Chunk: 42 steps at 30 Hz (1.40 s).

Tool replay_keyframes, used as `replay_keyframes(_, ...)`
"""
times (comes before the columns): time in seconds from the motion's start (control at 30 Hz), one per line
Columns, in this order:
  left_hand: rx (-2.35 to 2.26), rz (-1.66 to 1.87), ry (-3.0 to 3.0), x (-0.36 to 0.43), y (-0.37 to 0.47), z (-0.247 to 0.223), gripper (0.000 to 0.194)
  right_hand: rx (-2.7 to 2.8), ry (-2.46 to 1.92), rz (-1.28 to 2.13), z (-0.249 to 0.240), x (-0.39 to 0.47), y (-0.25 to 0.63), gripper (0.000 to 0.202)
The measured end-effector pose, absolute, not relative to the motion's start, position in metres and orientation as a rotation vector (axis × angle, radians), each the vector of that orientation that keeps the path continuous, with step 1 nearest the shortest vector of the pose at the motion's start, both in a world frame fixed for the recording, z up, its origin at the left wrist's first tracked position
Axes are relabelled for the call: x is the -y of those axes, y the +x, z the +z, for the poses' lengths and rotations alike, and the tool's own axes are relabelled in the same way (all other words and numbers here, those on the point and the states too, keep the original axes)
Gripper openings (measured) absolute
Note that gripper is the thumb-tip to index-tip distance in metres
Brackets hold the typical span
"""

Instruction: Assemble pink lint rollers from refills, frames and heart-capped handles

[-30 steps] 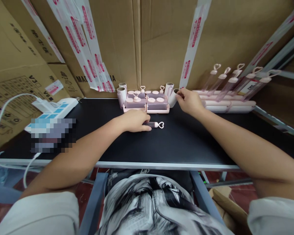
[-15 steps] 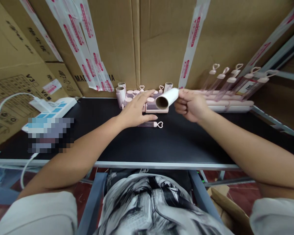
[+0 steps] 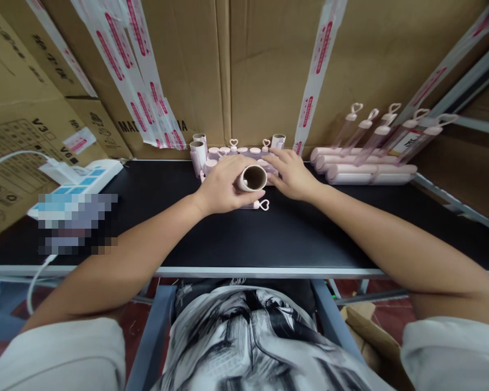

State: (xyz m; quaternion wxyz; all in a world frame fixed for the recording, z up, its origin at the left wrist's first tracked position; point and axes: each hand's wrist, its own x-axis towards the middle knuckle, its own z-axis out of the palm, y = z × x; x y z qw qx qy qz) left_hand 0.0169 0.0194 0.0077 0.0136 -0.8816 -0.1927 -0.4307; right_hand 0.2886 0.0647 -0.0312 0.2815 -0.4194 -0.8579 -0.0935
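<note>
Now left hand (image 3: pixel 224 186) has the tube (image 3: pixel 253 178), fingers closed round it, mouth up, above the worktop (image 3: pixel 309 233); half a second ago the right held it. Vial (image 3: pixel 256 205) lies just below. Right hand (image 3: pixel 292 175) now empty-looking, fingers parted by the pink containers (image 3: pixel 250 154); contact unclear.

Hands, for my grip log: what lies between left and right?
The head view shows a hollow tube, held by the left hand; whether the right hand touches it is unclear.
</note>
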Motion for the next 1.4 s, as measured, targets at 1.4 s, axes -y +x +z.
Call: replay_keyframes(1.4, 1.038, -1.348, -2.686, -0.026, 0.012, 0.015, 0.047, 2.306, -1.12, -0.102, -0.042, -0.075, 0.287, 0.073)
